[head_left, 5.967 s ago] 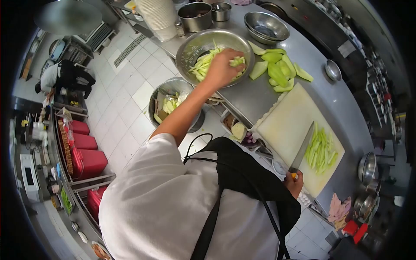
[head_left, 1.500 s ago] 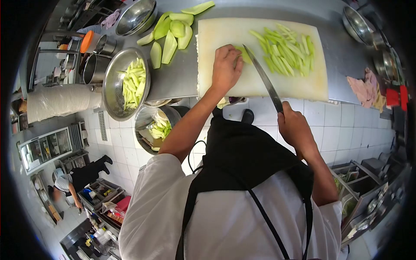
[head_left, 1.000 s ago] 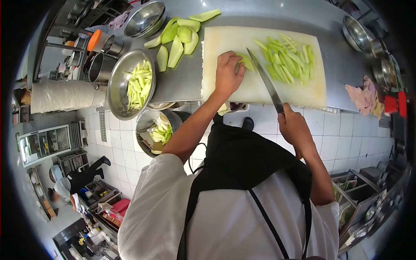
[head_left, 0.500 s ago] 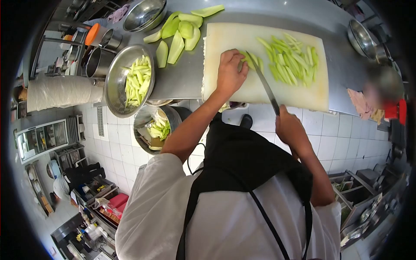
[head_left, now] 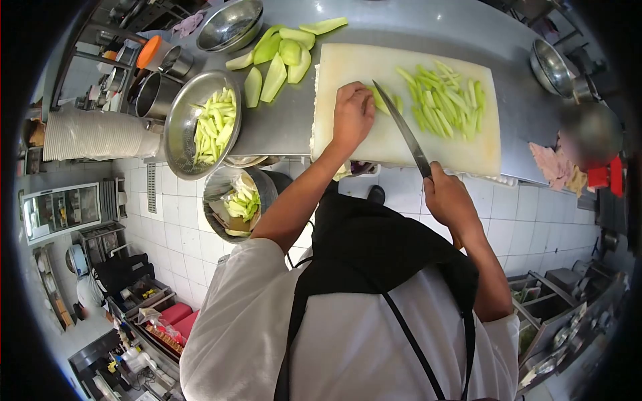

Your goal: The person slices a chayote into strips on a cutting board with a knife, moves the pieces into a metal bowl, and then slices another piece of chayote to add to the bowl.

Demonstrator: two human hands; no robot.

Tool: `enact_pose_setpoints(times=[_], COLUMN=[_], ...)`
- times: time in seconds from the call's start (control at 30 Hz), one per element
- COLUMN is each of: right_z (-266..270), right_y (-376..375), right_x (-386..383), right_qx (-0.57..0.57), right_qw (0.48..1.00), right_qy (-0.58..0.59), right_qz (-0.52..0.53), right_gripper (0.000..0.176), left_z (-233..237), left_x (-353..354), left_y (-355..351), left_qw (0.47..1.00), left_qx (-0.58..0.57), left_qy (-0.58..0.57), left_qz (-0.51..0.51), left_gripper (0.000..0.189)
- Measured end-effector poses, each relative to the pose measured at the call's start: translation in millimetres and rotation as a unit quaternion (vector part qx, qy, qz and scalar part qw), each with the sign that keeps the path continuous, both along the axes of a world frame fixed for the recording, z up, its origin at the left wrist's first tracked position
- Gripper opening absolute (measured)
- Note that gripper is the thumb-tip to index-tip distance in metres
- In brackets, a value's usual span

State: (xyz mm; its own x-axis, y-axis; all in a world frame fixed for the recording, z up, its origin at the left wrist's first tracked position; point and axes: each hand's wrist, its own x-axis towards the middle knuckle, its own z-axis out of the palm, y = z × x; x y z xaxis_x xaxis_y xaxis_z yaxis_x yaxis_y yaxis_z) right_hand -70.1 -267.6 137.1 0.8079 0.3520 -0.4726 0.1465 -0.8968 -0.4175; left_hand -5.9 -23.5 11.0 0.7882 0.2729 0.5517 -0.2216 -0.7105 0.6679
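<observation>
My right hand (head_left: pixel 449 197) is wrapped round the handle of a long knife (head_left: pixel 408 130). Its blade slants up and left across a white cutting board (head_left: pixel 348 147), over a small piece of pale green vegetable (head_left: pixel 382 100). Left of the blade, my left hand (head_left: pixel 353 117) has its fingers curled against the near end of that piece, partly hiding it. On the right half of the board lies a spread of cut green strips (head_left: pixel 445 100). Several larger peeled vegetable slabs (head_left: pixel 274 77) rest on the steel table beyond the board's left edge.
A perforated steel bowl (head_left: pixel 175 134) of cut strips stands at the table's left end. Below it is a bin (head_left: pixel 267 194) with vegetable scraps. Steel bowls stand at the back left (head_left: pixel 231 27) and far right (head_left: pixel 550 67). A pink cloth (head_left: pixel 550 164) lies at the right edge.
My left hand has shifted slightly left, its fingers drawn in more. The knife tip has moved a little left over the vegetable piece. The whole view has shifted slightly.
</observation>
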Motion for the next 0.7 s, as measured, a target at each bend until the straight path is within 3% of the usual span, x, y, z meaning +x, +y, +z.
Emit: enact_pose_setpoints(times=[0.23,0.37,0.6,0.7], right_z=[-11,-58,-12,-7], right_y=[3,10,11,9], right_x=[1,13,12,7], right_qx=[-0.013,0.0,0.002,0.008], right_qw=[1.0,0.999,1.0,1.0], right_qy=[-0.009,-0.033,0.012,-0.024], right_qz=[0.016,0.036,-0.006,0.007], right_gripper=[0.025,0.027,0.029,0.028], left_z=[-2,-1,-5,-4], left_x=[0,3,-1,2], left_y=[0,-1,2,1], left_qw=[1.0,1.0,0.999,0.998], left_qx=[-0.002,0.008,-0.034,-0.035], left_qy=[0.006,0.01,0.004,-0.002], left_qz=[0.006,0.01,0.04,0.052], left_gripper=[0.013,0.012,0.011,0.011])
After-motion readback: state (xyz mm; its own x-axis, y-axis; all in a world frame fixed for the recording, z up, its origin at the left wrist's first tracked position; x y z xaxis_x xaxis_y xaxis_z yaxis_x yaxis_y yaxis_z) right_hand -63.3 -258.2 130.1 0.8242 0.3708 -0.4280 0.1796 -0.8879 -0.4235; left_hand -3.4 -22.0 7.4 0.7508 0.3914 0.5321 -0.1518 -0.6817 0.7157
